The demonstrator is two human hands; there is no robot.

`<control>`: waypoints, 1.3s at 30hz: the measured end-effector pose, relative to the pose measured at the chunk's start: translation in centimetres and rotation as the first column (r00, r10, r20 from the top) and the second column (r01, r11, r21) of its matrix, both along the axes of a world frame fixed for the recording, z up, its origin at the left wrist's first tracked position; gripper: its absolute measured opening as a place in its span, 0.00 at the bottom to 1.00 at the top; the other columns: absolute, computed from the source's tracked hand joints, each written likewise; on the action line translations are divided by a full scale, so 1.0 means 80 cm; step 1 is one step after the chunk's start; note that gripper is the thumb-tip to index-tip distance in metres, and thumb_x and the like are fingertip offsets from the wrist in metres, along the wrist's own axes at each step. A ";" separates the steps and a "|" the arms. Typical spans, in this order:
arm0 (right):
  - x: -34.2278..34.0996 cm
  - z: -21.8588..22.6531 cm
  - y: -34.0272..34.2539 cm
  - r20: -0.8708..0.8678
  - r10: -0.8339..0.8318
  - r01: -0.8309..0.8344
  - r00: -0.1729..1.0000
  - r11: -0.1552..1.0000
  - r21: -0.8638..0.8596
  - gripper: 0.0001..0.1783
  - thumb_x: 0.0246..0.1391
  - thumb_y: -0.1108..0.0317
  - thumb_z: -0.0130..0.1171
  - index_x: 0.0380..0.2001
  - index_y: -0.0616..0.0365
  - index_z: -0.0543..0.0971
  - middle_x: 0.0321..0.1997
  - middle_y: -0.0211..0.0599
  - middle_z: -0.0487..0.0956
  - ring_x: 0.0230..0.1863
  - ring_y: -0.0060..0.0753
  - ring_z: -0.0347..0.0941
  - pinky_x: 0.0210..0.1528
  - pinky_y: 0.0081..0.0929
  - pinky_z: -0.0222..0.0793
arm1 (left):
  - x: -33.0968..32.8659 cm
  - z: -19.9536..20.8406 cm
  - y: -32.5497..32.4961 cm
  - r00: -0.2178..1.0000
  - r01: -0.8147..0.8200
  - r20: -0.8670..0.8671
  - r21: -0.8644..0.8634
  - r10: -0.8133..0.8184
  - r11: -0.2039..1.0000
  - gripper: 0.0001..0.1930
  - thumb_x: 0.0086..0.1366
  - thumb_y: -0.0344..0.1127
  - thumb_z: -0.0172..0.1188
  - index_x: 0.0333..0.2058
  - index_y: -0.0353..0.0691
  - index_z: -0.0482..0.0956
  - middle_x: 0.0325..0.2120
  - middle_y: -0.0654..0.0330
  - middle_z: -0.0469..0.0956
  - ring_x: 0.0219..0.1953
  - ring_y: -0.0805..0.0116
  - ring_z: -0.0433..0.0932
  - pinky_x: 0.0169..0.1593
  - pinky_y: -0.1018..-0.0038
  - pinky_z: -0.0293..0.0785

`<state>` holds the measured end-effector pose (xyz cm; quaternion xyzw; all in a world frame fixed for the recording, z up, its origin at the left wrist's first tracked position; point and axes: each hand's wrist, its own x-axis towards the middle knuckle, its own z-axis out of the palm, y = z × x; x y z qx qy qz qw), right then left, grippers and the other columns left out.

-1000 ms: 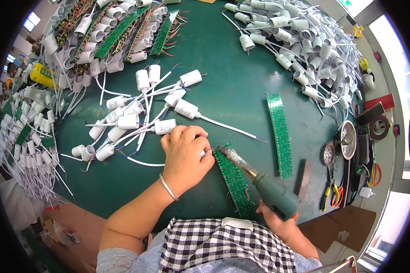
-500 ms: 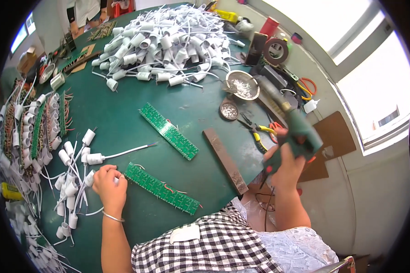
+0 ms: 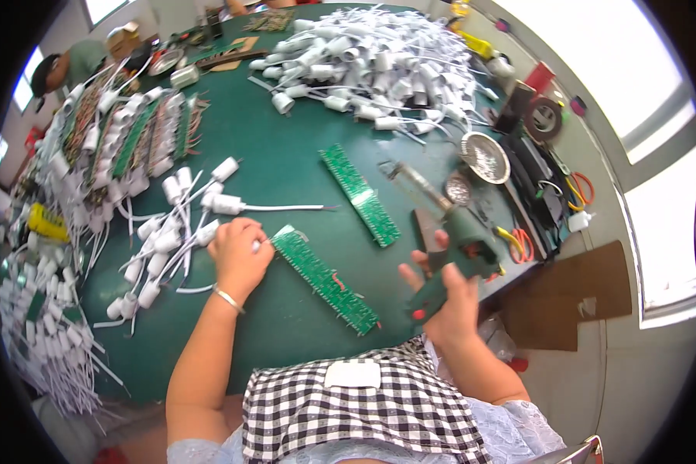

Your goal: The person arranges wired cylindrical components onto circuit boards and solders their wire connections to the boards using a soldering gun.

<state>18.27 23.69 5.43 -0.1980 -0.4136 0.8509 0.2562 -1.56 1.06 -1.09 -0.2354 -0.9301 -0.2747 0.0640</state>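
My right hand (image 3: 452, 309) holds a green soldering gun (image 3: 466, 241) by its handle, with some fingers lifted off the grip. Its blurred metal tip points to the far left, above the table and beside a green circuit board (image 3: 360, 198). A second green circuit board (image 3: 325, 280), with thin red and white wires on it, lies slanted nearer to me. At this board's far left end is my left hand (image 3: 242, 259), fingers curled and pinched; what they hold, if anything, is hidden. Just beyond that hand lies a white lamp socket (image 3: 226, 204) with a white cable stretching right.
Several white sockets with cables (image 3: 160, 241) lie left of my hand; a large pile of them (image 3: 387, 66) sits farther off. Wired boards (image 3: 135, 139) stand at left. A strainer bowl (image 3: 485, 158), a small dish (image 3: 457, 188), orange-handled scissors (image 3: 580, 191) and pliers (image 3: 510, 241) are at right.
My right hand has brought the soldering gun left from the table's right edge, over the table. The view has shifted; my left hand stays at the near board's end.
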 end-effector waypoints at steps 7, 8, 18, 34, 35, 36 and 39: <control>-0.014 -0.043 -0.065 0.031 0.214 -0.209 0.976 0.971 -0.118 0.32 0.56 0.62 0.55 0.62 0.44 0.56 0.65 0.27 0.58 0.58 0.35 0.62 0.56 0.56 0.64 | -0.003 0.006 0.000 0.999 0.028 0.023 0.017 -0.028 0.999 0.05 0.50 0.40 0.60 0.24 0.48 0.78 0.37 0.69 0.73 0.46 0.62 0.66 0.49 0.60 0.55; -0.011 -0.041 -0.068 0.035 0.241 -0.235 0.970 0.964 -0.129 0.33 0.56 0.62 0.55 0.62 0.44 0.55 0.65 0.27 0.58 0.57 0.34 0.63 0.56 0.56 0.65 | -0.002 0.010 0.001 0.998 0.045 0.032 0.017 -0.046 0.999 0.05 0.50 0.40 0.60 0.24 0.48 0.78 0.36 0.69 0.73 0.46 0.63 0.65 0.49 0.61 0.55; -0.010 0.015 -0.002 0.134 0.227 -0.260 0.965 0.900 0.349 0.35 0.54 0.63 0.55 0.60 0.66 0.55 0.58 0.49 0.63 0.30 0.38 0.75 0.38 0.46 0.78 | 0.004 0.014 -0.017 0.988 0.154 -0.019 0.221 -0.154 0.963 0.06 0.50 0.29 0.60 0.27 0.38 0.72 0.28 0.56 0.72 0.35 0.54 0.69 0.42 0.62 0.65; -0.039 -0.025 0.022 0.481 0.570 -0.741 0.665 0.582 0.335 0.31 0.53 0.63 0.54 0.57 0.67 0.60 0.51 0.45 0.70 0.28 0.33 0.74 0.33 0.33 0.73 | -0.006 0.029 -0.016 0.939 0.200 0.226 0.260 -0.261 0.945 0.06 0.47 0.28 0.59 0.25 0.42 0.72 0.32 0.62 0.73 0.40 0.59 0.69 0.45 0.65 0.61; -0.038 -0.026 0.024 0.512 0.586 -0.777 0.628 0.501 0.381 0.29 0.53 0.63 0.54 0.56 0.67 0.62 0.48 0.44 0.72 0.28 0.32 0.73 0.34 0.31 0.72 | -0.006 0.030 -0.015 0.953 0.192 0.192 0.221 -0.235 0.956 0.06 0.47 0.28 0.59 0.25 0.42 0.72 0.32 0.63 0.73 0.40 0.60 0.68 0.45 0.65 0.60; -0.037 -0.026 0.025 0.544 0.595 -0.806 0.592 0.414 0.424 0.28 0.53 0.62 0.54 0.55 0.66 0.65 0.46 0.43 0.73 0.29 0.31 0.73 0.35 0.29 0.71 | -0.006 0.030 -0.015 0.965 0.182 0.155 0.182 -0.211 0.966 0.06 0.46 0.28 0.59 0.24 0.43 0.72 0.32 0.63 0.73 0.41 0.61 0.68 0.45 0.65 0.60; -0.041 -0.020 0.012 0.553 0.525 -0.761 0.647 0.497 0.417 0.21 0.51 0.67 0.55 0.48 0.65 0.70 0.33 0.37 0.75 0.27 0.28 0.74 0.34 0.27 0.71 | -0.006 0.027 -0.017 0.955 0.181 0.199 0.193 -0.220 0.964 0.06 0.46 0.28 0.60 0.25 0.43 0.72 0.34 0.63 0.74 0.41 0.60 0.67 0.48 0.65 0.57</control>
